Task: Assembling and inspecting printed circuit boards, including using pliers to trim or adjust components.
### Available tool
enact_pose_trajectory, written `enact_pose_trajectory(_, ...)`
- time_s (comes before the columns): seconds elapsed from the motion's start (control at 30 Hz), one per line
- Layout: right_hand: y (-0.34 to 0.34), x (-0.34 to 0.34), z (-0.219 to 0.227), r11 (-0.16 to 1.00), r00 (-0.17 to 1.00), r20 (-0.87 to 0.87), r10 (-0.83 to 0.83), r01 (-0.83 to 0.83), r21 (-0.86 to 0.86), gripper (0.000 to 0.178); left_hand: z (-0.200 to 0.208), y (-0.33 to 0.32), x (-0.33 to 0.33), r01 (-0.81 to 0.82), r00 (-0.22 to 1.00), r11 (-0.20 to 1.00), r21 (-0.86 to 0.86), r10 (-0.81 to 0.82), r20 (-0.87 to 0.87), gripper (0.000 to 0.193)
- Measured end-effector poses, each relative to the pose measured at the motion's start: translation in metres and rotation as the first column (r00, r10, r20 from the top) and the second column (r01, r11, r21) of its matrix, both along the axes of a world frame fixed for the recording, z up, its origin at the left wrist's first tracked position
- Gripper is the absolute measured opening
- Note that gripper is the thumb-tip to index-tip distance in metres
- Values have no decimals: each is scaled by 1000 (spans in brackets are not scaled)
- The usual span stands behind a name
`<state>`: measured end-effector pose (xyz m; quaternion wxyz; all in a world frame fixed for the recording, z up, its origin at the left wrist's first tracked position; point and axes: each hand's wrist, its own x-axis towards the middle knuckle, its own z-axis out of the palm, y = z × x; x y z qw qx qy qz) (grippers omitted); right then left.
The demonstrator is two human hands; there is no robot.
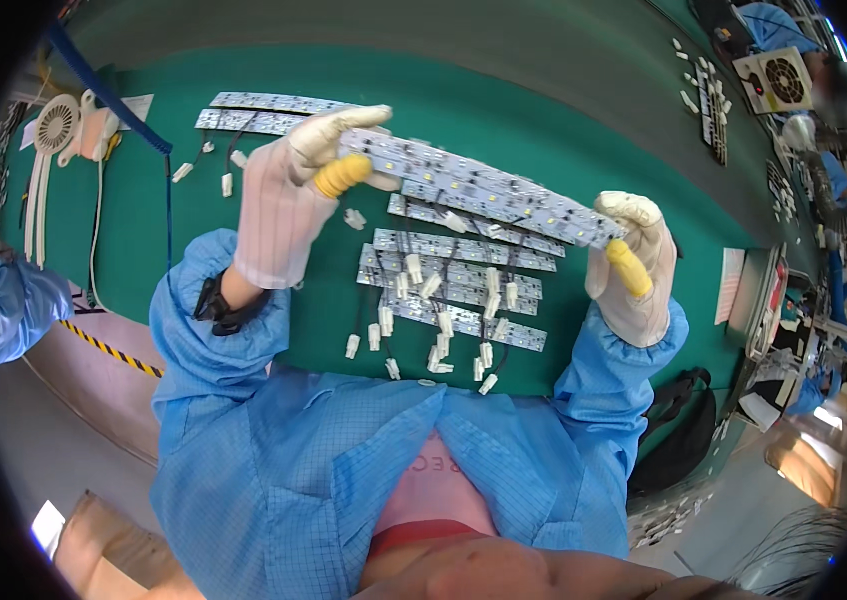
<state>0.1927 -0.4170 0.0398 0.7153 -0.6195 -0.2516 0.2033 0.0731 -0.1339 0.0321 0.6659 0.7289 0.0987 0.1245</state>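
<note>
A long white LED circuit board strip [484, 190] is held up between my two hands, tilted down toward the right. My left hand [299, 180], in a white glove with a yellow cover on the thumb, grips its left end. The right end is pinched by my right hand [634, 260], gloved the same way. Beneath it, more LED board strips [459, 275] lie in rows on the green mat [324, 345], their dark wires ending in white plug connectors [444, 322]. Two further strips [274, 103] lie past my left hand, partly covered by it.
A small white fan [59, 125] stands at the far left, near a blue coiled cord [109, 80]. At the right are a boxy unit with a fan grille [784, 80], a dark strip with white connectors [712, 110] and a black bag [679, 430]. Another person's blue sleeve [19, 305] shows at left.
</note>
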Motion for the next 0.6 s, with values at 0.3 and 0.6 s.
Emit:
enact_pose_trajectory(0.3, -2, 2, 5, 992, 991, -101, -84, 74, -98, 49, -13, 5, -3, 187, 949, 982, 24, -187, 253, 52)
enact_pose_trajectory(0.6, -3, -5, 5, 998, 998, -43, -42, 40, -40, 42, -4, -6, 1, 2, 998, 994, -110, 6, 69, 38)
